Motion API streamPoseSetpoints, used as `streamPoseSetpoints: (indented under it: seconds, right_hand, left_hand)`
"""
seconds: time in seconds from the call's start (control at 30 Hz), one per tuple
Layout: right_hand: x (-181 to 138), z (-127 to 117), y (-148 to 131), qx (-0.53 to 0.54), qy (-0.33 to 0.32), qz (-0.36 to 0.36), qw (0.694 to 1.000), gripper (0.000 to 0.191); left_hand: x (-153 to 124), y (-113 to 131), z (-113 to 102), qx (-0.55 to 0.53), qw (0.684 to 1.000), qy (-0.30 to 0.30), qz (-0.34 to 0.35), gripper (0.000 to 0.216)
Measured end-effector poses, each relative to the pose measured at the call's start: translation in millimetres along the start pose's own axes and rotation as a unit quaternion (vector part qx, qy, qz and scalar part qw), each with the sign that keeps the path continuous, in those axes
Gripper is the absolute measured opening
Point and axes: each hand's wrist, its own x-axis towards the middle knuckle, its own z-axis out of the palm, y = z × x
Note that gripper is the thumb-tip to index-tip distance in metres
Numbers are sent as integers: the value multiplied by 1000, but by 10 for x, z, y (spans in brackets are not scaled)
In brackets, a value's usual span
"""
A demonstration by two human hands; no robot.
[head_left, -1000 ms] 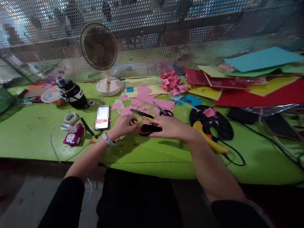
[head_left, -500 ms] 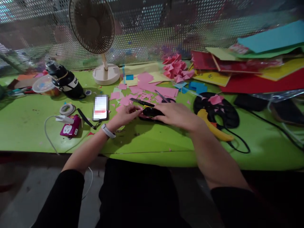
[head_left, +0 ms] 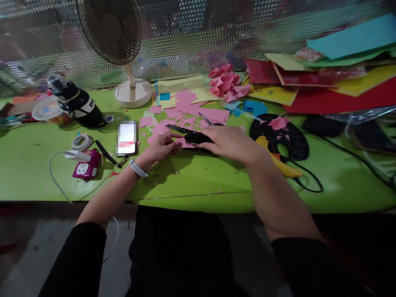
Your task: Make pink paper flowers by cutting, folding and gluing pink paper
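My right hand (head_left: 230,142) is wrapped over a black stapler (head_left: 195,137), its fingers on the top arm. The stapler's base rests on the green table, partly hidden under the hand. My left hand (head_left: 159,149) is closed, with thumb and fingertips at a pink paper piece (head_left: 185,143) by the stapler's front end. Part of that piece lies between the stapler's arm and base. Just behind the stapler lies a utility knife (head_left: 175,129). Scissors (head_left: 206,119) lie among pink paper scraps (head_left: 185,122) beyond it.
A phone (head_left: 126,138), tape roll (head_left: 81,142), purple plug adapter (head_left: 86,166) and dark bottle (head_left: 78,105) are left. A fan (head_left: 133,93) and folded pink paper cluster (head_left: 225,82) stand behind. Right are a black neck pillow (head_left: 297,140), yellow banana-shaped object (head_left: 286,167) and coloured sheets (head_left: 337,103).
My left hand has drawn slightly left from the stapler, and more of the pink piece shows between them. My right hand stays on the stapler. The whole view has shifted a little.
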Motion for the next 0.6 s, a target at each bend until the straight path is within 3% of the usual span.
streamPoseSetpoints:
  seconds: [0.1,0.23,0.33,0.53,0.6]
  right_hand:
    - [-16,-46,73,-1,27,28,999,33]
    - [53,-21,239,-6,134,87,987,42]
    - [179,97,388,1,183,118,976,44]
    - [434,445,663,61,146,100,982,40]
    - [467,498,710,77,135,56,986,41]
  left_hand:
    - [-7,38,0,-17,999,29,3,23]
    - [-11,62,-9,-13,999,40,-13,11]
    - [-10,42,-16,-4,999,31,-28,15]
    - [-6,13,-6,-47,998,23,-45,19]
    - [-6,21,3,-54,998,18,-41,19]
